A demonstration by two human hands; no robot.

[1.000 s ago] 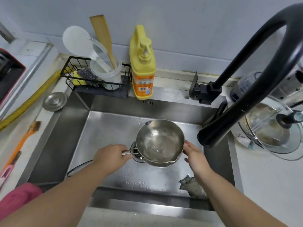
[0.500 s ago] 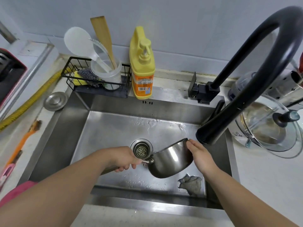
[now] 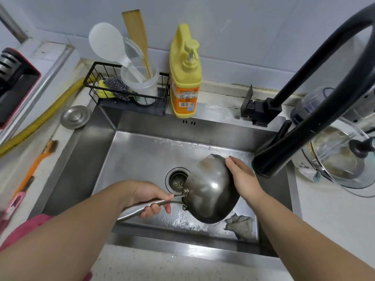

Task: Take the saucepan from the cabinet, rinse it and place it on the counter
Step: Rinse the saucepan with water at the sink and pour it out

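Note:
A small steel saucepan [image 3: 209, 191] hangs over the steel sink [image 3: 140, 151], tipped up so its rounded underside faces me and its mouth points away. My left hand [image 3: 150, 199] grips its long metal handle at the lower left. The fingers of my right hand [image 3: 243, 179] rest flat against the pan's right rim and outer wall. The pan partly covers the drain [image 3: 177, 180]. The black faucet spout [image 3: 269, 165] ends just right of my right hand; I see no water running.
A grey rag [image 3: 240, 225] lies in the sink's front right corner. Behind the sink stand a yellow soap bottle [image 3: 185, 78] and a black wire caddy [image 3: 125, 92] with utensils. A glass-lidded pot [image 3: 341, 159] sits on the right counter; an orange brush [image 3: 34, 169] lies on the left.
The saucepan has been tipped from mouth-up to nearly inverted, its underside now towards me. My left hand dropped and rolled with the handle; my right hand stayed on the rim.

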